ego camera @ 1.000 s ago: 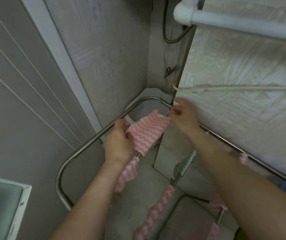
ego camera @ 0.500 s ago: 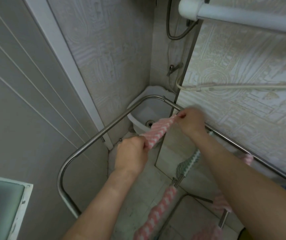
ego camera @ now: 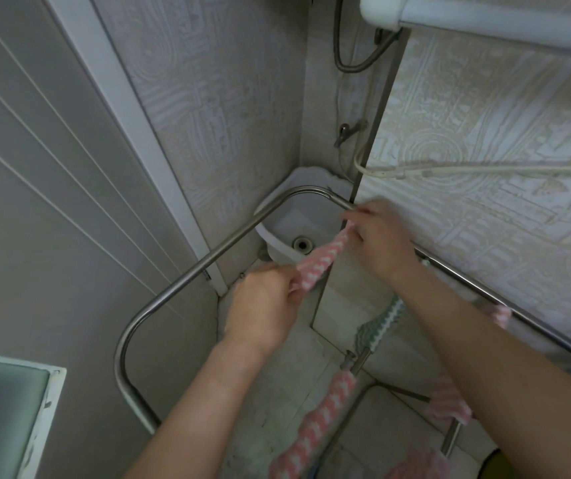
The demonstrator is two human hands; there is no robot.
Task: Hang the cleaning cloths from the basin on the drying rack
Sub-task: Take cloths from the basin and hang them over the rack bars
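A pink-and-white striped cloth [ego camera: 318,264] is stretched between my two hands, over the middle of the metal drying rack [ego camera: 208,257]. My left hand [ego camera: 266,305] grips its near end. My right hand [ego camera: 377,236] pinches its far end close to the rack's far bar. Other cloths hang on the rack's inner bars: a green-and-white one [ego camera: 380,323], a long pink one [ego camera: 318,420] and a pink one [ego camera: 449,399] under my right forearm. Below the rack's far corner sits the white basin [ego camera: 297,223], with nothing visible in it.
Tiled walls close in at the back and right. A panelled door fills the left side. A white pipe [ego camera: 484,19] runs overhead at top right, and a pale hose [ego camera: 484,169] crosses the right wall. A small tap [ego camera: 346,129] sits above the basin.
The cloth went from spread open to pulled into a narrow band between my hands. My left hand came nearer and lower; the view tilted so the basin shows.
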